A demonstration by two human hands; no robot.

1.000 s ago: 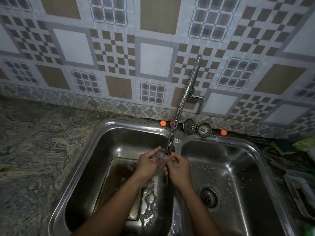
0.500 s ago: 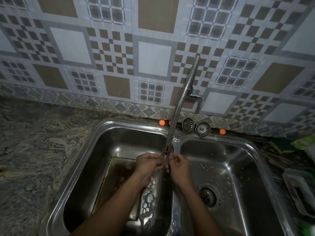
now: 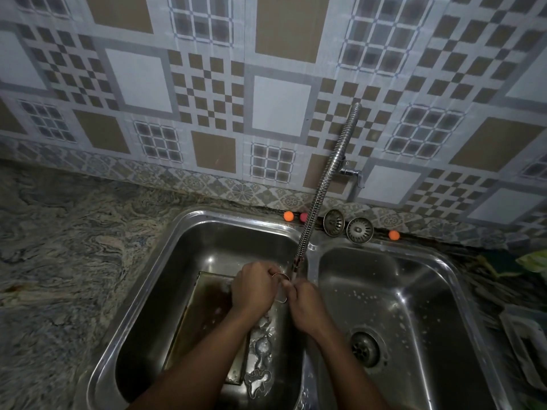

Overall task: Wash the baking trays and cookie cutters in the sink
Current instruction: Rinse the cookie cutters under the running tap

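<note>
Sink (image 3: 165, 261): the left basin is used.
Baking tray (image 3: 204, 315): laid flat on the basin floor.
Left hand (image 3: 254, 288): clasped round one side of the cutter.
Right hand (image 3: 307, 306): pinched on the opposite edge.
Cookie cutter (image 3: 276, 274): held under the tap nozzle (image 3: 297, 263); best turned slowly so that every edge is rinsed.

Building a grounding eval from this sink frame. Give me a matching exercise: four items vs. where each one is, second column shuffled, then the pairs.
Items
1. baking tray
2. cookie cutter
3. strainer baskets
4. drain

Places
A. floor of the right basin
B. held by left hand and right hand under the faucet hose
C. lying in the left basin
D. on the back ledge, against the wall

Pairs: 1-C, 2-B, 3-D, 4-A
</note>
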